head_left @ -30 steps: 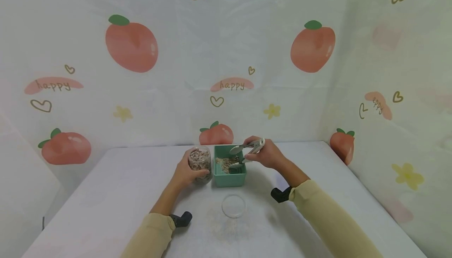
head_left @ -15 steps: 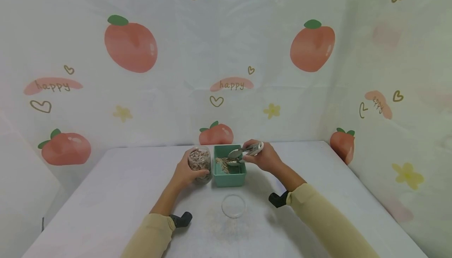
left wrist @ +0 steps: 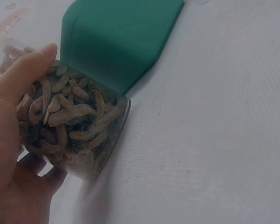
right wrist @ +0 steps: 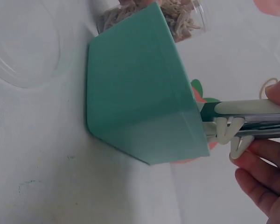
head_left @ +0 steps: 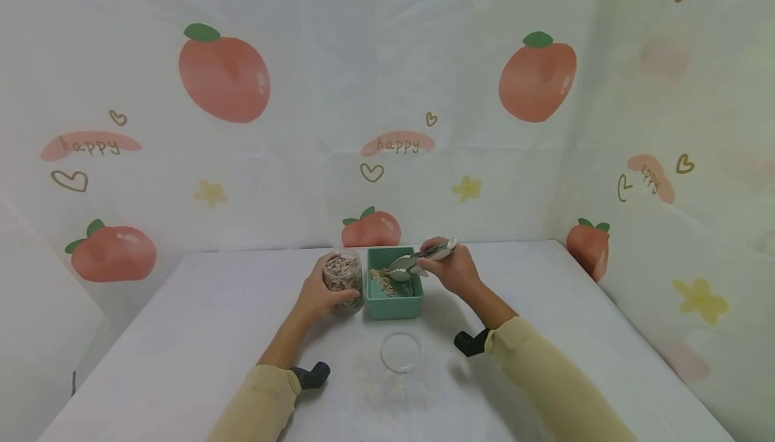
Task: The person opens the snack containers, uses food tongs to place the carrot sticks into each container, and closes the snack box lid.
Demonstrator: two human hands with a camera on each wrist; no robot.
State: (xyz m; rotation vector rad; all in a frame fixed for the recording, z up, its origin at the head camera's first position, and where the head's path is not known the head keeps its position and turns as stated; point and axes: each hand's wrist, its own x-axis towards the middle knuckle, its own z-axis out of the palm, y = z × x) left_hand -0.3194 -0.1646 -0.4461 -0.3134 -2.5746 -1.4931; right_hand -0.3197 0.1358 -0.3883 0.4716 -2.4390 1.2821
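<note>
My left hand (head_left: pixel 317 294) grips a clear jar (left wrist: pixel 70 112), its thumb on the near side. Dried, brown, root-like strips fill the jar to near its mouth. Right beside it stands a green rectangular box (head_left: pixel 393 309), with a small heap of similar dried bits (head_left: pixel 383 282) on its floor. White-and-metal tongs (head_left: pixel 424 258) are held in my right hand (head_left: pixel 458 271), above the box's right side. Their tips reach down inside the box, close together; whether something lies between them I cannot tell. In the right wrist view, the box wall hides those tips.
A round clear lid (head_left: pixel 401 353) lies flat on the white tabletop (head_left: pixel 242 314) in front of the box. Behind the table hangs a white backdrop (head_left: pixel 290 179) printed with peaches. Black straps with mounts circle both wrists.
The tongs' arms have come closer together, and their tips have moved a little left in the box. My right forearm has shifted left. My left hand and the jar stay put.
</note>
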